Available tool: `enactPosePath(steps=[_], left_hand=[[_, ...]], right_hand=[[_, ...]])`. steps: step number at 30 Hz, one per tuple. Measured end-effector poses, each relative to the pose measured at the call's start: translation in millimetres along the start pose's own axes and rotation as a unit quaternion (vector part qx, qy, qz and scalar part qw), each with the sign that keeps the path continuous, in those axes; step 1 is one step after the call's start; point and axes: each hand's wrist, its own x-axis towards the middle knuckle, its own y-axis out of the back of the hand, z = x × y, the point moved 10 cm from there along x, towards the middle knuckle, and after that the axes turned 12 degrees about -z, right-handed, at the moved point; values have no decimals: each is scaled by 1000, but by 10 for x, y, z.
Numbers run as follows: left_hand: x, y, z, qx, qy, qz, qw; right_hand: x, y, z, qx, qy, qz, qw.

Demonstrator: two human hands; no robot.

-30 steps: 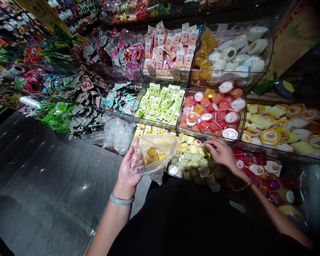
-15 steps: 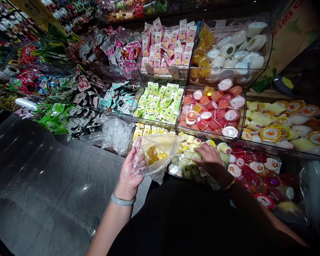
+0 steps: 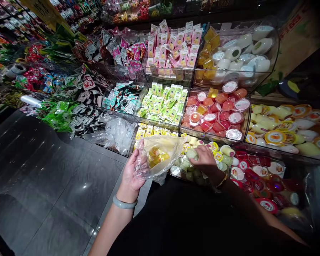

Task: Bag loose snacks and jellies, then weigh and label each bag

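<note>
My left hand [image 3: 132, 170] grips a clear plastic bag [image 3: 168, 145] by its side, and the bag's mouth gapes toward the right. Inside it lie a few yellow jelly cups [image 3: 156, 156]. A pale green jelly cup [image 3: 192, 154] is pinched in the fingertips of my right hand [image 3: 206, 160], just right of the bag and apart from it. Beneath that hand is a bin of pale green and cream jelly cups [image 3: 185, 163], partly covered by the hand and bag.
Behind stand bins of red jelly cups [image 3: 220, 115], green packets [image 3: 162, 103], pink packets [image 3: 173, 46] and white cups [image 3: 233, 53]. Dark red cups [image 3: 258, 170] lie at the right. Crumpled plastic bags [image 3: 117, 133] sit at the left, above the tiled floor [image 3: 56, 177].
My right hand has closed on a pale green jelly cup and lifted it slightly from the bin. The left hand still holds the bag; the whole view has shifted a little.
</note>
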Motion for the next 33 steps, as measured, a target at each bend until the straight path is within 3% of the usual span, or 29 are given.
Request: enactPosePath(steps=[2, 4, 7, 10, 12, 15, 17, 21, 24, 26, 29, 33], left_hand=[[-4, -4, -5, -6, 1, 5, 1000], [-2, -6, -19, -13, 5, 10, 1000], [11, -9, -38, -17, 12, 10, 1000], [25, -17, -38, -9, 12, 5, 1000], [21, -20, -32, -4, 12, 4, 1000], [0, -10, -21, -11, 8, 11, 1000], [-12, -4, -14, -21, 4, 13, 1000], [-17, 9, -15, -37, 7, 11, 999], [-15, 28, 4, -40, 6, 11, 999], [-15, 39, 24, -40, 3, 10, 999], [-12, 48, 43, -42, 5, 6, 999], [10, 57, 48, -39, 7, 0, 999]], right_hand=[[-30, 232, 62, 95, -29, 82, 992], [-68, 503, -40, 167, -27, 156, 973], [-24, 765, -601, 169, 55, 172, 969], [90, 691, -1234, 102, 137, 107, 980], [149, 555, -1490, 70, 163, 74, 981], [198, 400, -1681, 52, 194, 41, 979], [211, 409, -1704, 51, 210, 35, 976], [236, 719, -1365, 68, 182, 86, 977], [199, 976, -773, 84, 127, 141, 978], [130, 1039, -302, 93, 83, 157, 980], [-20, 941, 288, 42, 9, 144, 989], [-138, 552, 664, -103, -83, 42, 990]])
